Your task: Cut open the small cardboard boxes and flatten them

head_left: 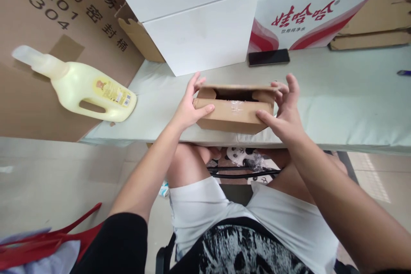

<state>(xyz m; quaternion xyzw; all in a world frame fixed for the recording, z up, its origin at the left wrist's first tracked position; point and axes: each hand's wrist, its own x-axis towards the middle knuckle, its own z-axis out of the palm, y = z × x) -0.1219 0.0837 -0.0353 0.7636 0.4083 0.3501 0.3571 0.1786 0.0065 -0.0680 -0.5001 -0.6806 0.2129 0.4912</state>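
A small brown cardboard box [224,115] sits near the front edge of the covered table, its lid partly raised and the gap facing me. Clear tape sticks to the middle of its front edge. My left hand [192,105] grips the box's left end, thumb on the front face and fingers behind. At the right end, my right hand [285,107] has its thumb on the front corner and its fingers at the lid's corner. The inside of the box is dark, so its contents are hidden.
A yellow detergent bottle [93,90] stands at left before a large carton [28,77]. White boxes [205,34] are stacked behind, with a black phone [269,58] at their foot. Folded cardboard [372,30] and a blue pen-like object [403,72] lie right.
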